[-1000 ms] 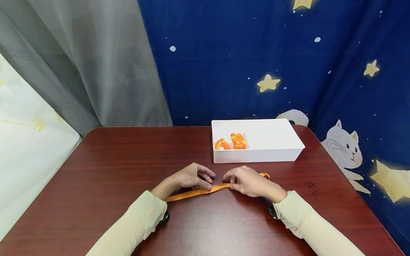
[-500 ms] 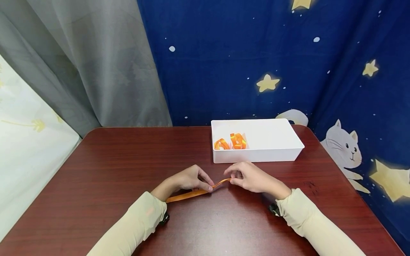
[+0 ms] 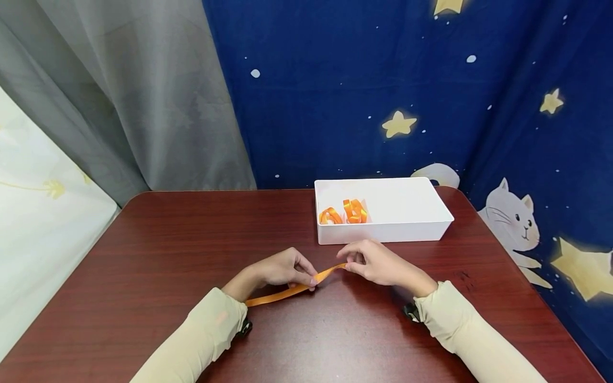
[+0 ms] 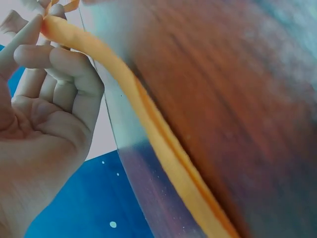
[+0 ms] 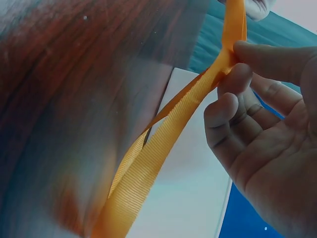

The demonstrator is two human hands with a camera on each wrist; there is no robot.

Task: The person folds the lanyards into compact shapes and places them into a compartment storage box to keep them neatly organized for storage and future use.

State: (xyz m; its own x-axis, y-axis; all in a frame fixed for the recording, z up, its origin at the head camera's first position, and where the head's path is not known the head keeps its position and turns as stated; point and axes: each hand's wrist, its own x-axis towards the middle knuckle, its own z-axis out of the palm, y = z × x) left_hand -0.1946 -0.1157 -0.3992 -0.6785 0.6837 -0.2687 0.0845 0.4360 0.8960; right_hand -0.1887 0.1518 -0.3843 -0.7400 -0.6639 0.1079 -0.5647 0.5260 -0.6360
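A long orange ribbon (image 3: pixel 275 298) runs across the table under the left wrist and up between both hands. My left hand (image 3: pixel 282 268) pinches it near its middle, thumb and forefinger together. A short way to the right, my right hand (image 3: pixel 383 266) pinches it between thumb and fingertips, a little higher. Between the hands the strip slopes upward and twists slightly. In the right wrist view the ribbon (image 5: pixel 168 124) shows two layers, gapped in one place, running on past the right fingers (image 5: pixel 235 79). From the left wrist, the ribbon (image 4: pixel 133 94) trails away in a curve.
A white rectangular box (image 3: pixel 383 233) stands behind the hands at the back right of the table. Two coiled orange ribbons, one left (image 3: pixel 330 216) and one right (image 3: pixel 355 211), lie in its left end. Curtains hang behind the dark red-brown table (image 3: pixel 191 223).
My right hand has risen slightly and lifted its part of the ribbon off the table. My left fingers have closed on the strip, whose flat face now shows between the hands.
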